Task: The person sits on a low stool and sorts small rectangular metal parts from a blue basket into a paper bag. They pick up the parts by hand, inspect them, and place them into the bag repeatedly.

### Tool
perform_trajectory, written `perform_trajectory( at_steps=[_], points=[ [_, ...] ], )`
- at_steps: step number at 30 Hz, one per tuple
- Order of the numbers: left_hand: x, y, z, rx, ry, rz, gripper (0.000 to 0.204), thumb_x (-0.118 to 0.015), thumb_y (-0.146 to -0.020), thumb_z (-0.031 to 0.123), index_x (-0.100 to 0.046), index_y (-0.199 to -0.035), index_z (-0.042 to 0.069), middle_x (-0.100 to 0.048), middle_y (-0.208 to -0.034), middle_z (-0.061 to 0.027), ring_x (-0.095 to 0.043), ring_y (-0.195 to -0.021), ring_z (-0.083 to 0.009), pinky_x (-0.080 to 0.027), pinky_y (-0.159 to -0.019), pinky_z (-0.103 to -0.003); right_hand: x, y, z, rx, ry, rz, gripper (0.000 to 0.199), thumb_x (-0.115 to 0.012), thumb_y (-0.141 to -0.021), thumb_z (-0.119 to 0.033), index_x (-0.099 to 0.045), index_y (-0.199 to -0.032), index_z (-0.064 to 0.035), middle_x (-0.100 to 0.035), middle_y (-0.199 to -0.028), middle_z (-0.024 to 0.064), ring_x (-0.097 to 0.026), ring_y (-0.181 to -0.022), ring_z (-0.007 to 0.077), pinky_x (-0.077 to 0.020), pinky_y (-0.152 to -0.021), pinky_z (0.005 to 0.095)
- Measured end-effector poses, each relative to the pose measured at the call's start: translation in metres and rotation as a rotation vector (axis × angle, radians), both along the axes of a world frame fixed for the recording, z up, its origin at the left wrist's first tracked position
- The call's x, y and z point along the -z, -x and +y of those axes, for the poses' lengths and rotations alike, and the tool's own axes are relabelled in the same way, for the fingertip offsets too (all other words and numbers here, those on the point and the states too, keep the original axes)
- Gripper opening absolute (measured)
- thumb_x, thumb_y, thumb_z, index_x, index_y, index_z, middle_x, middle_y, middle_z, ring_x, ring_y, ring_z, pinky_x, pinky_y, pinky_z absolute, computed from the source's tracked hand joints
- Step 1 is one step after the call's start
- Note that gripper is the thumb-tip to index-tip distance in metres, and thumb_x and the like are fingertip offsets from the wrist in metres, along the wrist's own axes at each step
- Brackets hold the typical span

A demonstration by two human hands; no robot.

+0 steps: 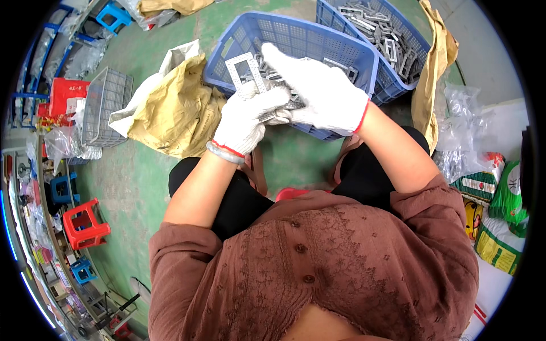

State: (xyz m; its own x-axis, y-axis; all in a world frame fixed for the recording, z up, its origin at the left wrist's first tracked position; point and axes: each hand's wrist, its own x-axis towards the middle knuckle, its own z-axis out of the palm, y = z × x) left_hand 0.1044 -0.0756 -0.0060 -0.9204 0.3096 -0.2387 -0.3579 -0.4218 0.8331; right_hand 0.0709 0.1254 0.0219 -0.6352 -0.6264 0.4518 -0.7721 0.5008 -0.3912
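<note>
At a blue basket [290, 33], the gloved left hand [244, 118] grips a metal frame [232, 73]; whether the right hand [325, 94] grips anything is unclear.

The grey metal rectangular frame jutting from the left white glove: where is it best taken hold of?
Probably by the short far bar of the grey metal rectangular frame, from the far left: that end juts clear of the white-gloved left hand, which covers the near end. The open middle leaves fingertip room, and the white-gloved right hand crowds the right side.
</note>
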Motion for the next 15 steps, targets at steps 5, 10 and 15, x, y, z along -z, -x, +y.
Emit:
perform_trajectory(
  at_steps=[5,10,15],
  points=[
    [-0.004,-0.001,-0.017,-0.123,-0.095,0.006,0.025,-0.065,-0.092,0.004,-0.060,-0.116,-0.001,-0.068,-0.101,-0.0129,-0.068,-0.088,-0.0243,-0.058,-0.077,-0.037,-0.012,0.018,0.035,0.062,0.100,-0.588,0.098,-0.084,-0.081,-0.033,-0.028,-0.157,-0.0032,-0.042,-0.153,0.0239,-0.048,-0.138,0.0327,-0.0438,-0.110,0.0417],
    [-0.010,0.001,-0.023,-0.179,-0.167,0.123,0.034,-0.066,-0.090,0.001,-0.056,-0.123,0.000,-0.066,-0.107,-0.0150,-0.067,-0.095,-0.0271,-0.059,-0.082,-0.042,-0.017,0.010,0.036,-0.077,0.524,-1.181,0.061,-0.075,-0.088,-0.019,-0.051,-0.141,-0.0008,-0.071,-0.110,0.0131,-0.071,-0.086,0.0185,-0.0591,-0.074,0.0300],
    [-0.015,0.005,-0.029,-0.187,-0.183,0.159,0.046,-0.068,-0.086,-0.006,-0.052,-0.128,0.001,-0.061,-0.118,-0.0177,-0.065,-0.107,-0.0321,-0.059,-0.089,-0.050,-0.006,0.008,0.027,-0.025,0.508,-0.702,0.041,-0.069,-0.087,-0.011,-0.063,-0.127,-0.0030,-0.075,-0.102,0.0086,-0.071,-0.082,0.0139,-0.0578,-0.075,0.0298]
  ],
)
